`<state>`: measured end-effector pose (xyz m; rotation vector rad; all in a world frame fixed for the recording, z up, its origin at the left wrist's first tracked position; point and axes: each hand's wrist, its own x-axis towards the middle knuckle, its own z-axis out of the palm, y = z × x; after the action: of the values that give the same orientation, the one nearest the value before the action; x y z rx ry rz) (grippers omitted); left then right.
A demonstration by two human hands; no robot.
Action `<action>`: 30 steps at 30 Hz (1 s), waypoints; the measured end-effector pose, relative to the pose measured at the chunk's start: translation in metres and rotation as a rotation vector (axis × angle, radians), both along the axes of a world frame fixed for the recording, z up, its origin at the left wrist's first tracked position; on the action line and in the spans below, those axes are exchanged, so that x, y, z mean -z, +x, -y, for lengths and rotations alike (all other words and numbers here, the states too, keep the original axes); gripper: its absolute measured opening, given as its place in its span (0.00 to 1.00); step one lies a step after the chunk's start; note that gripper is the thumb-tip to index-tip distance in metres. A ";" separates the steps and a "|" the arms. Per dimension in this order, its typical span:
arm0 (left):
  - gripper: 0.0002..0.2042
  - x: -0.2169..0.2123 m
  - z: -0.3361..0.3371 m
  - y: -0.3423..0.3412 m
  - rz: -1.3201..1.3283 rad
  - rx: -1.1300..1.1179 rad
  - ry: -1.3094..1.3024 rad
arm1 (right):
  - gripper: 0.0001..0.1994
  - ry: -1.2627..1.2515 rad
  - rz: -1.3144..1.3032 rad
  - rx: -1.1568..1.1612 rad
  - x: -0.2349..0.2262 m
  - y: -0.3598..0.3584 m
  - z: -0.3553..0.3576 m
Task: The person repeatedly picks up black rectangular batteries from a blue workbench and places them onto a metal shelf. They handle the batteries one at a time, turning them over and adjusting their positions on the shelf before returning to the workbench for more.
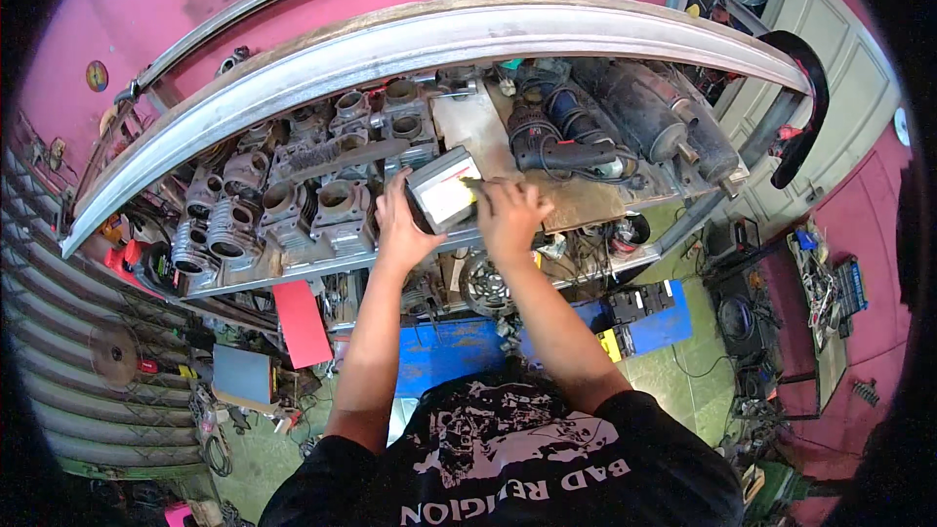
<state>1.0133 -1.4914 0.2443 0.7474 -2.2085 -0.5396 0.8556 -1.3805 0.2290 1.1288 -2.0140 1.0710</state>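
A grey box-shaped thing (424,182) with a white and yellow label on its upper face is on the workbench's near edge in front of me. My left hand (398,226) grips its left side, with the fingers along the far left edge and the thumb at the near corner. On the other side, my right hand (510,219) is closed, its fingertips by the label's right edge. A small dark thing (472,182) shows at those fingertips, too small to make out. To the left stand several metal engine cylinders (335,197), and a long grey blade-like piece (342,158) lies across them.
Right of the box lie a corded power drill (537,134), another blue-bodied power tool (571,112) and a dark exhaust muffler (649,122). A pale metal beam (439,31) arches above the bench's far side. Below are a lower shelf with parts and a blue surface (439,356).
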 end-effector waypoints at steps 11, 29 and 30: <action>0.58 -0.065 -0.049 -0.021 0.482 -0.296 -0.292 | 0.09 0.309 0.075 0.190 0.015 -0.100 -0.090; 0.59 -0.070 -0.044 -0.089 0.459 -0.168 -0.526 | 0.11 0.289 0.160 0.117 0.018 -0.104 -0.085; 0.59 -0.069 -0.046 -0.089 0.384 -0.156 -0.540 | 0.11 0.292 0.160 0.114 0.018 -0.104 -0.086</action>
<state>0.9247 -1.4455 0.3132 0.7588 -2.4500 0.3018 0.7514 -1.2949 0.2110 1.0820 -2.3897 0.8520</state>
